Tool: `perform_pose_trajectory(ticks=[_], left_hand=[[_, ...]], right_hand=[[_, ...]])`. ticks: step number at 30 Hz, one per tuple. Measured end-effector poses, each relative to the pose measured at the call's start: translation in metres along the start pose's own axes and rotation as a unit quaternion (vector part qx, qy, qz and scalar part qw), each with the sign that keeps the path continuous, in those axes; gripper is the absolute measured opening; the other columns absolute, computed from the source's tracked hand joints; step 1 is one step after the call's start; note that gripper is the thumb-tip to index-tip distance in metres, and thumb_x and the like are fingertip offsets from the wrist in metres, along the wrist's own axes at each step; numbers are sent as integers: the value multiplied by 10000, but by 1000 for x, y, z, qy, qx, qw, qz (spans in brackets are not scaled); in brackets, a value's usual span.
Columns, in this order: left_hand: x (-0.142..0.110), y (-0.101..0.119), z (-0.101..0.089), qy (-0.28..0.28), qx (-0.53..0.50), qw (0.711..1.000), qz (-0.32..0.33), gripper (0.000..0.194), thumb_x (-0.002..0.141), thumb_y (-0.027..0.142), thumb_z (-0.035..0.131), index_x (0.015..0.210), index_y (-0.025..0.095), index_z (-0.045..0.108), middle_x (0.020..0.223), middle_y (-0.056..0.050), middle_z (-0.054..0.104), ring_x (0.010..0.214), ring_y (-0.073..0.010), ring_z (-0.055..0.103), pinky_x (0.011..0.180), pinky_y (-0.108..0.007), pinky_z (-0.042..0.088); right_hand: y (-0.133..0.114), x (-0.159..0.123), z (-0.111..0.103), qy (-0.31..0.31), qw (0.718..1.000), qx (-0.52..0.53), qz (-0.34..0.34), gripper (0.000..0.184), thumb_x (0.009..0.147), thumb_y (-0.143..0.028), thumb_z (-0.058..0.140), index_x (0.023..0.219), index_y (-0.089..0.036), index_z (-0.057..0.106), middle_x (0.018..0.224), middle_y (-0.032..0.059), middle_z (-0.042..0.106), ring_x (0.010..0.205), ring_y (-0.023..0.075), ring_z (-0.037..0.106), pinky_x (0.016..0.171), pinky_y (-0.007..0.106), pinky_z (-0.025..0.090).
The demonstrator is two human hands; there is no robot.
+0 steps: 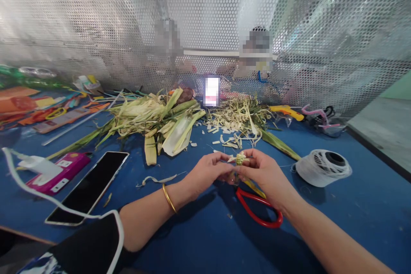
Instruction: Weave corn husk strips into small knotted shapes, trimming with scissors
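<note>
The left hand and right hand meet over the blue worktop, fingertips closed together on a small pale-green woven piece, the right pinching its far side. Just below them lie red-handled scissors, with a spool of white thread to the right, a black phone to the left, and heaps of leaf strips and clippings beyond.
</note>
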State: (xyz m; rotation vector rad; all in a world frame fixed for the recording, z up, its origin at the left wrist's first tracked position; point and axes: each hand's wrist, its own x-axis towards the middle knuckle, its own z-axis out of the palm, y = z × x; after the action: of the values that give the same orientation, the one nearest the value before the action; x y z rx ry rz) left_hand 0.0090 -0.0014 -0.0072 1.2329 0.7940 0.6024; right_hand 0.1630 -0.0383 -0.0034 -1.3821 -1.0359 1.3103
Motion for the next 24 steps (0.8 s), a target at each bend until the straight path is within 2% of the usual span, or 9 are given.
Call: perform_pose_trajectory(ticks=[3, 6, 9, 12, 16, 19, 22, 24], left_hand=[[0, -2, 1, 9, -15, 1000, 15, 360, 646, 346, 726, 922, 123, 664, 761, -36, 671, 652, -134, 608, 674, -263, 466], [-2, -3, 3, 29, 8, 999, 17, 309, 630, 339, 750, 835, 111, 705, 659, -10, 641, 577, -113, 565, 605, -243, 456], [-3, -4, 3, 31, -13, 999, 0, 296, 658, 376, 735, 800, 116, 729, 676, -13, 647, 586, -105, 558, 598, -234, 457], [-4, -4, 4, 57, -38, 998, -1, 304, 638, 374, 752, 812, 126, 735, 761, -31, 672, 644, -109, 571, 631, -230, 464], [-2, -6, 6, 98, -48, 994, 14, 262, 612, 323, 762, 768, 120, 702, 720, -21, 649, 628, -114, 569, 658, -257, 485], [0, -8, 4, 102, -13, 994, 42, 185, 641, 286, 725, 715, 130, 659, 670, 2, 617, 636, -123, 571, 660, -256, 481], [1, -8, 2, 88, 33, 994, 61, 165, 684, 289, 688, 713, 136, 631, 648, 12, 599, 638, -130, 577, 641, -249, 471], [1, -6, 2, 75, 25, 995, 57, 181, 708, 306, 672, 754, 138, 623, 671, 7, 612, 630, -134, 591, 633, -254, 476]], right_hand=[[5, 0, 0, -21, 999, -43, -11, 341, 600, -239, 721, 857, -213, 498, 640, -40, 645, 583, 146, 616, 580, 276, 482], [13, 0, 1, -35, 996, -73, -33, 310, 645, -220, 671, 901, -223, 496, 680, -33, 656, 626, 170, 646, 608, 301, 506], [17, 0, 2, -37, 994, -89, -57, 365, 668, -241, 655, 991, -228, 486, 725, -21, 670, 670, 183, 657, 634, 313, 511], [19, 0, 2, -10, 993, -89, -82, 402, 679, -272, 653, 1035, -218, 475, 756, -9, 672, 705, 182, 655, 662, 310, 504], [19, 0, 4, 39, 989, -112, -91, 394, 676, -293, 655, 1019, -206, 483, 678, -27, 648, 644, 168, 632, 632, 297, 478], [17, -1, 6, 31, 994, -86, -60, 378, 646, -296, 678, 970, -200, 507, 587, -58, 601, 572, 139, 586, 586, 269, 452], [12, -2, 7, -15, 1000, 0, -2, 384, 598, -327, 728, 904, -183, 545, 526, -77, 549, 517, 104, 532, 561, 244, 433], [9, -3, 6, -37, 998, 47, 35, 429, 557, -339, 770, 894, -175, 561, 543, -68, 562, 527, 99, 536, 568, 242, 433]])
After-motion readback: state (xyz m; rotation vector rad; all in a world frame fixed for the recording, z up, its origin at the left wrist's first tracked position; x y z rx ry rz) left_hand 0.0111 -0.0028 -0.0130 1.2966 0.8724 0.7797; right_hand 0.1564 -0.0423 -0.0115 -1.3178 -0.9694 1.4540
